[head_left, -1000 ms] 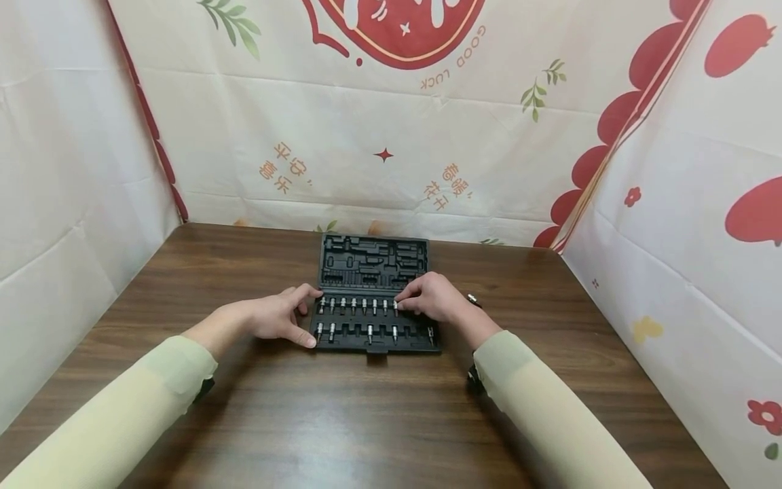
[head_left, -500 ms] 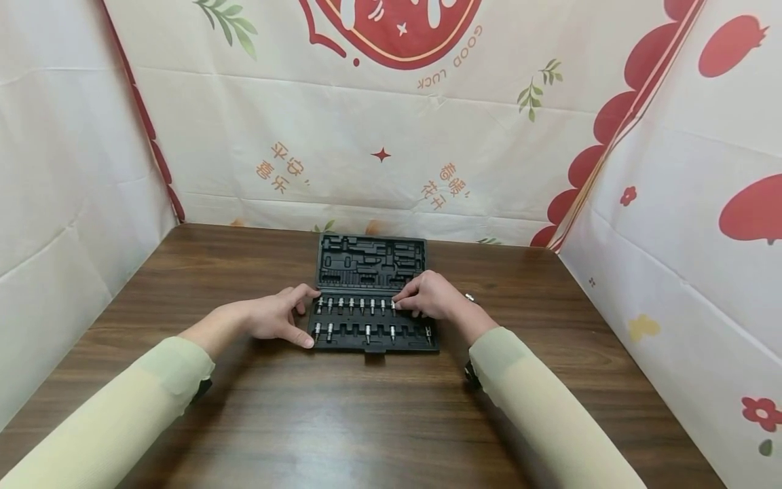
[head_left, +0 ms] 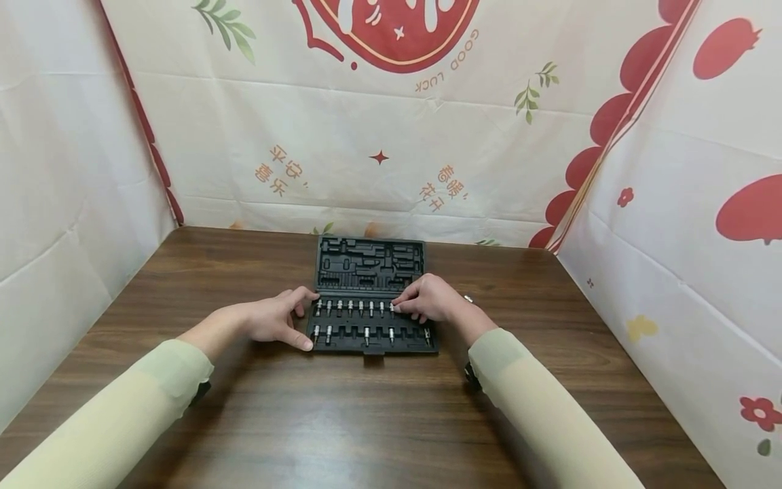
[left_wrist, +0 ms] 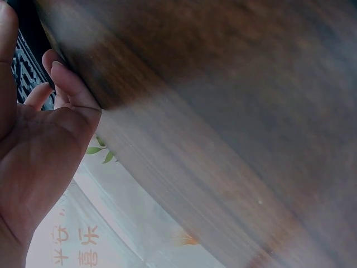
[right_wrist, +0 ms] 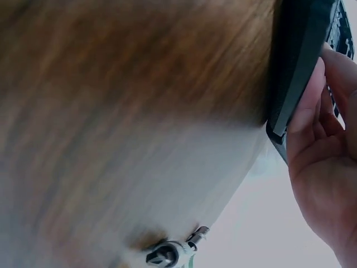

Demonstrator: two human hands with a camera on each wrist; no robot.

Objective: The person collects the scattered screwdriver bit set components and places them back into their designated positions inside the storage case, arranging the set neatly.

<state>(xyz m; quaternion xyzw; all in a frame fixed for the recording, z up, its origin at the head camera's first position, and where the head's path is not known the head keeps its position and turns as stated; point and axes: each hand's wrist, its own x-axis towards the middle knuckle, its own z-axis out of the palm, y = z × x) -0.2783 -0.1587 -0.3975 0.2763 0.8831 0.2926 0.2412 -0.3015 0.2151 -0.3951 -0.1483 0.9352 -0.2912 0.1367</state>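
A black case [head_left: 351, 320] lies unfolded on the table, its moulded lid [head_left: 370, 263] toward the wall. Silver bit sockets [head_left: 360, 308] line its upper row; a few more [head_left: 367, 335] sit with gaps between them in the lower row. With thumb and fingertips, my right hand [head_left: 435, 300] pinches a bit socket [head_left: 394, 308] at the upper row's right end. The right wrist view hides that socket behind the case's side and the fingers. My left hand [head_left: 276, 320] rests against the case's left side, thumb at the front corner and forefinger near the hinge, both spread apart.
On the brown wood table [head_left: 293, 421], just past my right wrist, lie small metal pieces; the right wrist view shows a bit socket [right_wrist: 164, 254] and another metal piece [right_wrist: 197, 237] beside it. Printed cloth walls [head_left: 366, 122] enclose the back and both sides.
The view has shifted slightly. Both hands keep their places at the case, and my right fingers stay on the same bit socket, which shows no clear movement.
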